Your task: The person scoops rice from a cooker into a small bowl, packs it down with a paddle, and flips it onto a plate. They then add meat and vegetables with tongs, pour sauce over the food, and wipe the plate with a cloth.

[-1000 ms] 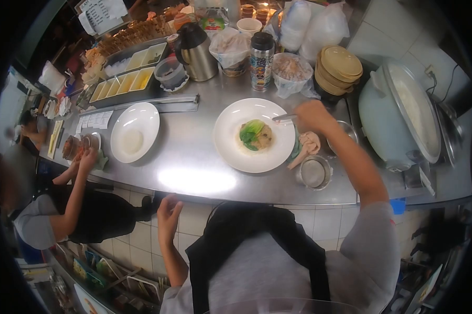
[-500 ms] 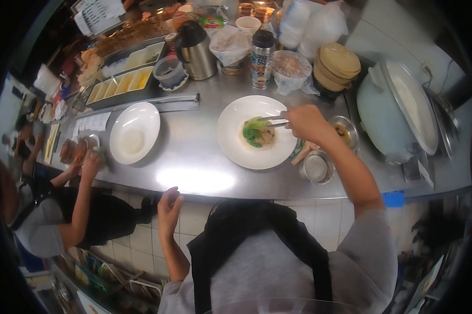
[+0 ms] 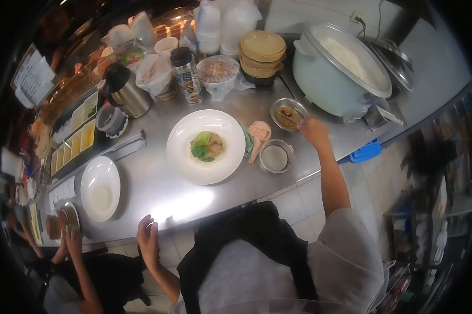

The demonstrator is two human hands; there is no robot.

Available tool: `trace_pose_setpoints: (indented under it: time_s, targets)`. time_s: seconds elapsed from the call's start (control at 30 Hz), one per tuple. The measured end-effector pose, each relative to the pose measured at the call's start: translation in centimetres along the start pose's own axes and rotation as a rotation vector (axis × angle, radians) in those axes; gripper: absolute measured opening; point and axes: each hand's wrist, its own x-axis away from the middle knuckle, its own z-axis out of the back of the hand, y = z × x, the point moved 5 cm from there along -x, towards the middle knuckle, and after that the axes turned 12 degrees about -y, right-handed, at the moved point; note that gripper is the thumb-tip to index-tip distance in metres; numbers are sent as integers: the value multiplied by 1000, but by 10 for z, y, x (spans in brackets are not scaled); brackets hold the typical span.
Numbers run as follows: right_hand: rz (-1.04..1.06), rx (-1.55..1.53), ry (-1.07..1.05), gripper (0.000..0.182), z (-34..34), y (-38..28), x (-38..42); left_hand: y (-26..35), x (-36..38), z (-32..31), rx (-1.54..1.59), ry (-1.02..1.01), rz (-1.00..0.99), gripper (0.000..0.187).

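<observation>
My right hand [image 3: 315, 132] is closed on metal tongs [image 3: 294, 119], whose tips reach into a small metal bowl [image 3: 274, 111] of brownish sauce or bits. To the left, a wide white plate [image 3: 181, 165] carries green leafy vegetable [image 3: 200, 148] and pale brown pieces of food [image 3: 214, 150] at its centre. Between plate and bowl lie a pinkish cloth [image 3: 259, 135] and a grey-green one. A round metal container [image 3: 276, 158] stands near the edge. My left hand [image 3: 148, 238] hangs by the counter's front edge with loosely bent fingers, holding nothing.
A large rice cooker [image 3: 320, 78] with white rice stands at the back right. Bagged bowls, a tumbler [image 3: 186, 76], a steel jug [image 3: 127, 91] and condiment tubs [image 3: 74, 141] line the back. A second white dish [image 3: 101, 201] sits left, near another person's hands [image 3: 71, 243].
My right hand with the tongs has moved from over the plate to the small metal bowl at the right. The view has turned right. The left hand stays near the counter edge.
</observation>
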Motion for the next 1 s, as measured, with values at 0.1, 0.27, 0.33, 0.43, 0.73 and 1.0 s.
trace_pose_setpoints:
  time_s: [0.1, 0.27, 0.33, 0.43, 0.73, 1.0]
  targets:
    - [23, -73, 68, 36, -2, 3, -3, 10, -15, -3, 57, -55, -35, 31]
    - [44, 12, 306, 31, 10, 1, -4, 31, -36, -17, -50, -122, -115, 34]
    - [-83, -26, 314, 28, 42, -20, 2, 45, -44, -26, -76, -153, -157, 33]
    - [324, -317, 381, 19, 39, -80, 6, 70, -58, -51, -163, -205, -247, 34]
    - [432, 241, -216, 15, -104, -142, -76, 125, -52, -171, -188, -771, -535, 33]
    - [467, -811, 16, 19, 50, -68, 16, 88, -63, -103, 10, -474, -180, 32]
